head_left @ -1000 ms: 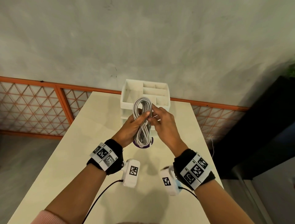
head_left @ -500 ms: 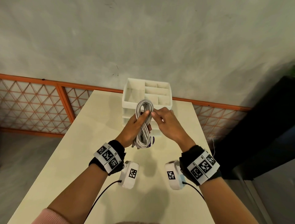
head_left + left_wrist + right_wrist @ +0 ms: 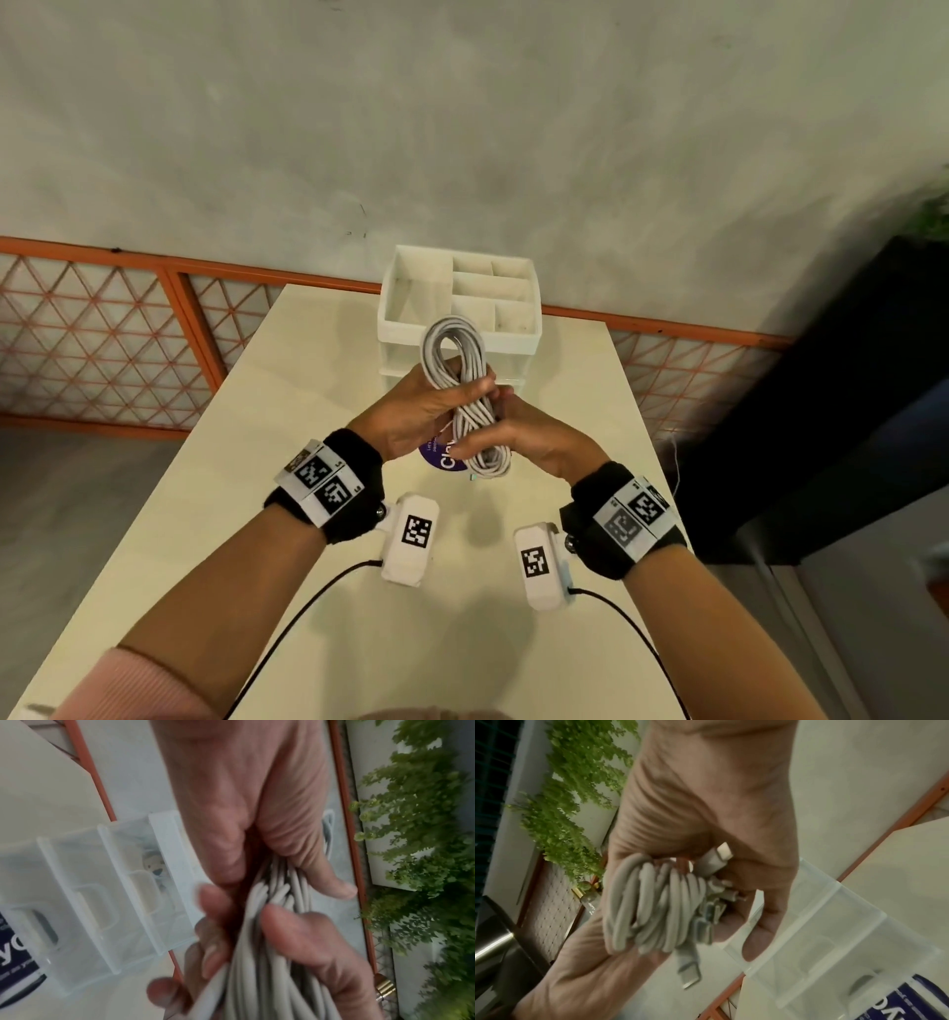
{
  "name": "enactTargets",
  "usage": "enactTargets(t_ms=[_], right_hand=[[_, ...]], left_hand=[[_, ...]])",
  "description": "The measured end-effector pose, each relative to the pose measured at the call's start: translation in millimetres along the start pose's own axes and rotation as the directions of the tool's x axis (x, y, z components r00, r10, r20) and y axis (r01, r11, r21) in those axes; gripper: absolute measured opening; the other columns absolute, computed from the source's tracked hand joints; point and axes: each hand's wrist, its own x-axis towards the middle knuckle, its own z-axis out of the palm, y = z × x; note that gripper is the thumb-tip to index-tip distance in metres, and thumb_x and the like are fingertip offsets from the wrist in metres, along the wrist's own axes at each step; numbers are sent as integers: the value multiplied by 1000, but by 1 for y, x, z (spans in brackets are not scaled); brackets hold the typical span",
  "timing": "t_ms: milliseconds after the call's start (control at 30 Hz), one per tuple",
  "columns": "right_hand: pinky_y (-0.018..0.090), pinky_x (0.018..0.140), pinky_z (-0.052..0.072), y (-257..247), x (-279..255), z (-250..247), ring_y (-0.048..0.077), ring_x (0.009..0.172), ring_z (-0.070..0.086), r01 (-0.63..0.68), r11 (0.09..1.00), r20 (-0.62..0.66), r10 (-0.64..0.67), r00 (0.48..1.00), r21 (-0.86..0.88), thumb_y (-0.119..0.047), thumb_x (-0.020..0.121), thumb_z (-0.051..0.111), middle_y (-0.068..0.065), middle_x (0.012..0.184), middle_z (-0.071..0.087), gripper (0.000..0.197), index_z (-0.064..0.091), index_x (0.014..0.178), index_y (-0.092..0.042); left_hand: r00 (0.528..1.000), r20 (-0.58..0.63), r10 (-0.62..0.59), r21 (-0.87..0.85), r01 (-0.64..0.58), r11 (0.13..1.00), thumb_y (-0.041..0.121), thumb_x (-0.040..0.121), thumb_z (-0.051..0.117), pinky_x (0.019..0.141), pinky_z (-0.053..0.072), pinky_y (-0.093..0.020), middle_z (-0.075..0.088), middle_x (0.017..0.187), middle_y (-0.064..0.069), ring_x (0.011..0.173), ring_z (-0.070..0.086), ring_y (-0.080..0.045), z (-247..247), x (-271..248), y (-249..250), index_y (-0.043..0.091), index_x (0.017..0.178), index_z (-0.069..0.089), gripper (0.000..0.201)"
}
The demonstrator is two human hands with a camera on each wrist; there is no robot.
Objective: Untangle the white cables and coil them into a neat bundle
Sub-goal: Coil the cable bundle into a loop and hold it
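A bundle of white cables (image 3: 454,343), folded into a long figure-eight coil, hangs upright above the cream table (image 3: 287,442). My left hand (image 3: 411,411) grips its waist from the left, fingers curled across the front. From the right, my right hand (image 3: 531,437) grips the lower waist, thumb over the strands. The left wrist view has the strands (image 3: 270,963) squeezed between the fingers of both hands. The right wrist view shows the coil's lower loop (image 3: 649,902) in my palm, with several plug ends (image 3: 717,858) sticking out.
A white desk organizer (image 3: 411,288) with open top compartments and clear drawers (image 3: 102,892) stands just behind the hands. A round purple-labelled object (image 3: 440,459) lies on the table under the bundle. Right of the table is a black cabinet (image 3: 821,385); behind it runs an orange lattice fence (image 3: 102,334).
My right hand has slid from pinching near the bundle's upper middle down to wrapping its lower waist. The left hand keeps its hold, and the bundle stays roughly in place.
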Motion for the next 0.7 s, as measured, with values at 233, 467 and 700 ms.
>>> enactTargets(t_ms=[233, 467, 700], right_hand=[[44, 84, 53, 17, 5, 11, 25, 85, 65, -56, 989, -7, 58, 998, 135, 3, 72, 68, 16, 84, 65, 31, 62, 102, 8], [35, 60, 60, 19, 1, 19, 28, 86, 59, -23, 992, -101, 36, 994, 125, 8, 77, 63, 17, 95, 54, 37, 53, 112, 6], [36, 61, 58, 25, 3, 13, 30, 80, 58, -99, 995, -72, 100, 992, 22, -4, 62, 67, 19, 89, 56, 50, 53, 106, 14]], left_hand=[[998, -56, 25, 141, -17, 990, 23, 77, 68, 68, 52, -23, 68, 72, 0, 73, 65, -14, 1, 2, -11, 16, 76, 69, 7], [995, -54, -88, 6, 88, 996, 22, 76, 69, 73, 55, -27, 69, 76, -3, 78, 66, -16, 4, 7, -16, 11, 83, 66, 13], [987, -133, -91, -395, 31, 918, 21, 82, 60, 74, 59, -32, 71, 88, -6, 79, 70, -14, 7, 14, -3, 17, 107, 65, 26]])
